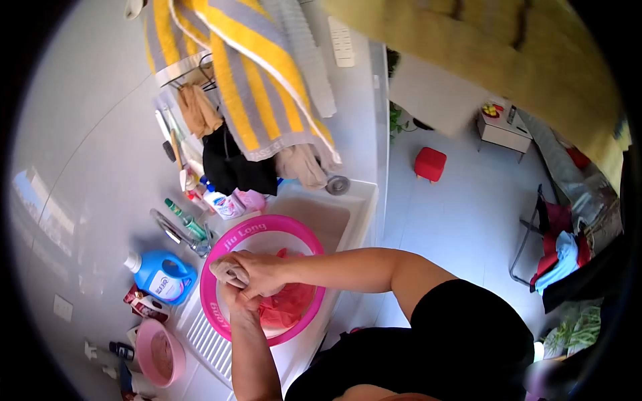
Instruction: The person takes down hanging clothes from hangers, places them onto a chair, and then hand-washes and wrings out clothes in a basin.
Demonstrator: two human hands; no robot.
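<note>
Head view: left hand [242,301] and right hand [266,272] are clenching bunched pale cloth [229,270] over the basin [301,237], likely catching drips

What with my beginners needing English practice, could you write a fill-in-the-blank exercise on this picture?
The left hand and right hand grip a pale cloth over a basin whose rim is ____.
The rim is printed with the name "Jiu ____".
The other cloth, lying in the basin, is ____.
The big bottle with a handle, beside the basin, is ____.

Missing words: pink; Long; red; blue.
</note>
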